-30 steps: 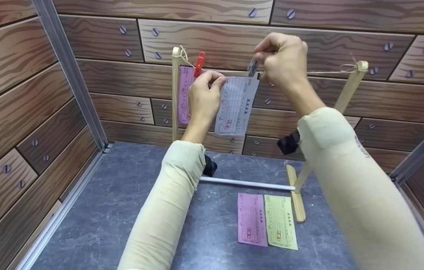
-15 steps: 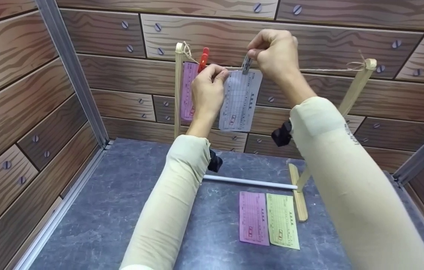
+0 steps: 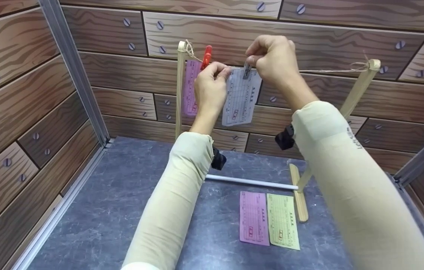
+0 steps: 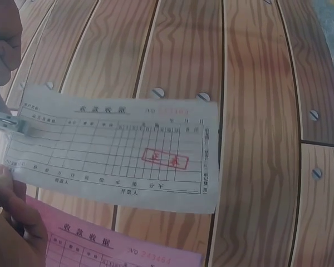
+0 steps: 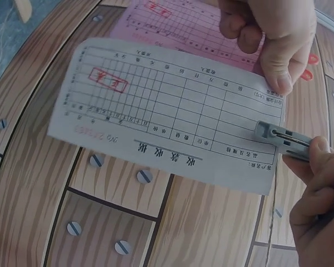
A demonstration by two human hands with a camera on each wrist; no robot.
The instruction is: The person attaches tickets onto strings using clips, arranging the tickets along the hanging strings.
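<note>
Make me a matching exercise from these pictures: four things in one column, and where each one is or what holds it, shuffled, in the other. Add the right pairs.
Things:
1. red clip
2. white slip
3. gray clip
4. yellow-green slip

Places and states:
A. pinched by the right hand
B. flat on the table beside the lying pink slip
C. by the top of the hanging pink slip
D. one corner pinched by the left hand

Right pairs: 1-C, 2-D, 3-A, 4-B
</note>
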